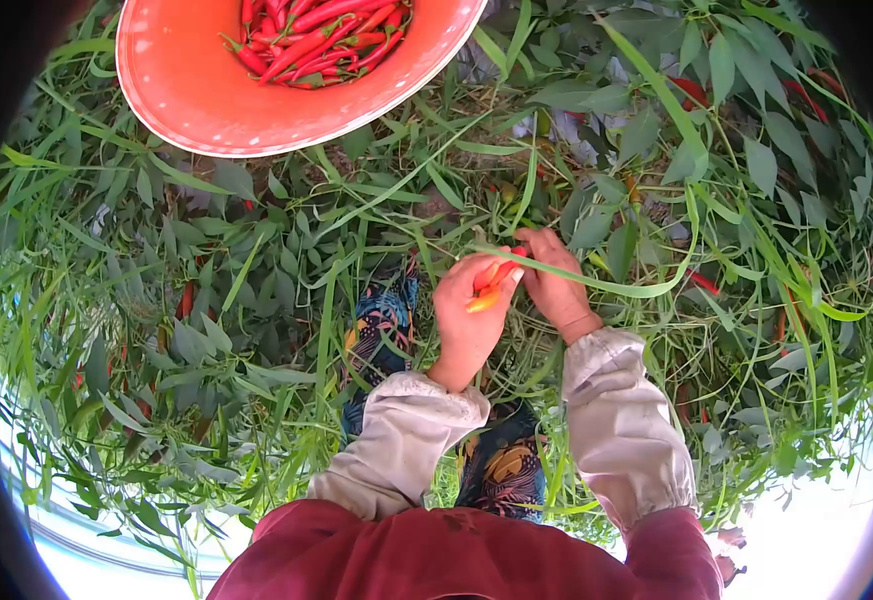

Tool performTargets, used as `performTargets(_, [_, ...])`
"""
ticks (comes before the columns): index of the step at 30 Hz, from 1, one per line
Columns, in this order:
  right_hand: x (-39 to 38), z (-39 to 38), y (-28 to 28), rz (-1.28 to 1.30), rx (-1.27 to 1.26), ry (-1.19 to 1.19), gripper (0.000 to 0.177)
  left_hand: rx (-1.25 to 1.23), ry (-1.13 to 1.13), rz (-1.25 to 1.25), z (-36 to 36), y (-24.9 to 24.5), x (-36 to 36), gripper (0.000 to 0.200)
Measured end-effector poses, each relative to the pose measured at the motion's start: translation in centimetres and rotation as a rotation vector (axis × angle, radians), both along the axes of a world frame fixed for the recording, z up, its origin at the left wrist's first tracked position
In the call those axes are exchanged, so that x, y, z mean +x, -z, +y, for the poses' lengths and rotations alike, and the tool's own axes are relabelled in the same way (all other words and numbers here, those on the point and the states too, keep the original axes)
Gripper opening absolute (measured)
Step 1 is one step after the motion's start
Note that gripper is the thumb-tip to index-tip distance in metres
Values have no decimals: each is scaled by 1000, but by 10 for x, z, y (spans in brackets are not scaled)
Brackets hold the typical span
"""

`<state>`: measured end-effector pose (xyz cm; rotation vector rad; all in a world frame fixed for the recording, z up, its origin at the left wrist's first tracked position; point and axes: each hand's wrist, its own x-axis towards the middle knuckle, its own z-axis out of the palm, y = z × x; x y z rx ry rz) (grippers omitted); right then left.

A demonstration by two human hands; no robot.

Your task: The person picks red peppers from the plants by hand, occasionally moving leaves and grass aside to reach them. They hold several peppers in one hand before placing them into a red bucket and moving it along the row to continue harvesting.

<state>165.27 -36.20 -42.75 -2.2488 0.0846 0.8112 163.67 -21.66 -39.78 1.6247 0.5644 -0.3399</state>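
Observation:
Several red and orange chili peppers [489, 288] are held in my left hand [471, 305], whose fingers are curled round them. Close beside it on the right is my right hand [553, 280], its fingertips bent in near the peppers and the left fingertips. Whether the right fingers pinch anything is hidden. A long grass blade [616, 287] arches across the right hand. Just above the hands, small yellow-green peppers [508, 193] show among the leaves.
A wide red-orange bucket [186, 110] with a pile of red chilies [326, 40] stands at the upper left. Dense leafy plants and long grass surround my patterned trouser legs [381, 335]. More red peppers [703, 283] hang on the right.

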Motion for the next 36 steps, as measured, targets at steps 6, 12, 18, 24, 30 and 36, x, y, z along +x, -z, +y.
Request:
performTargets(6, [0, 16, 16, -43, -32, 56, 33, 80, 91, -151, 2, -3, 0, 23])
performTargets(12, [-8, 7, 34, -34, -34, 11, 24, 171, 155, -227, -3, -4, -3, 25])
performTargets(18, [-7, 9, 38, -79, -23, -24, 22, 190, 168, -273, -4, -4, -4, 24])
performTargets(24, [-2, 11, 32, -7, -67, -9, 19, 197, 206, -297, 0, -4, -7, 22])
performTargets(30, [3, 16, 31, 14, -55, 58, 22, 206, 194, -265, 3, -9, -4, 21])
performTargets(36, [5, 13, 33, -4, -63, 47, 22, 107, 55, -191, 7, -5, -1, 21])
